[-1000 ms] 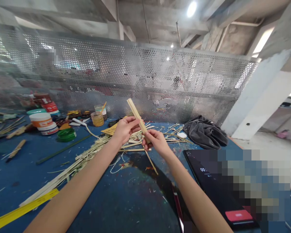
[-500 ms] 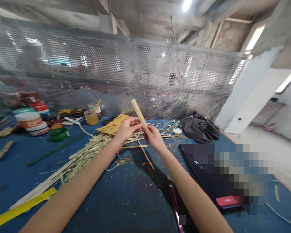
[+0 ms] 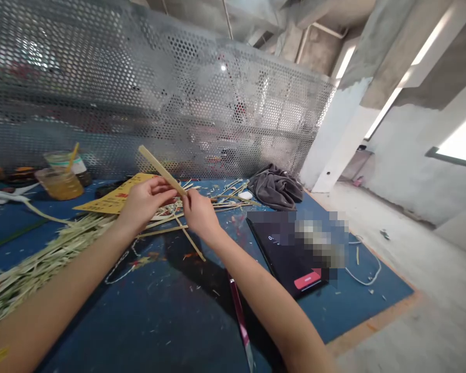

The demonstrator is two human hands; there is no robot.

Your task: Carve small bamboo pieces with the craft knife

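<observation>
A pale strip of bamboo (image 3: pixel 159 166), perhaps several laid together, is tilted up to the left above the work table. My right hand (image 3: pixel 202 215) is closed round its lower end, the thumb pressed on it. My left hand (image 3: pixel 143 202) is beside it, with curled fingers behind the strip and the thumb close to its lower part. Below the hands lie thin loose bamboo strips (image 3: pixel 190 241). A heap of pale green shavings (image 3: pixel 62 254) is under my left forearm. Behind my left hand lies a yellow 3M sandpaper sheet (image 3: pixel 104 201).
A slim knife-like tool (image 3: pixel 238 311) with a reddish shine lies beside my right forearm. Right of it are a black tablet (image 3: pixel 279 259) and a dark grey cloth (image 3: pixel 275 187). A cup of amber liquid (image 3: pixel 60 184) stands at left. A perforated metal screen (image 3: pixel 171 98) rises behind.
My view has swung to the right, so hands and table appear further left. The bamboo strip now leans more to the left; both hands remain at it.
</observation>
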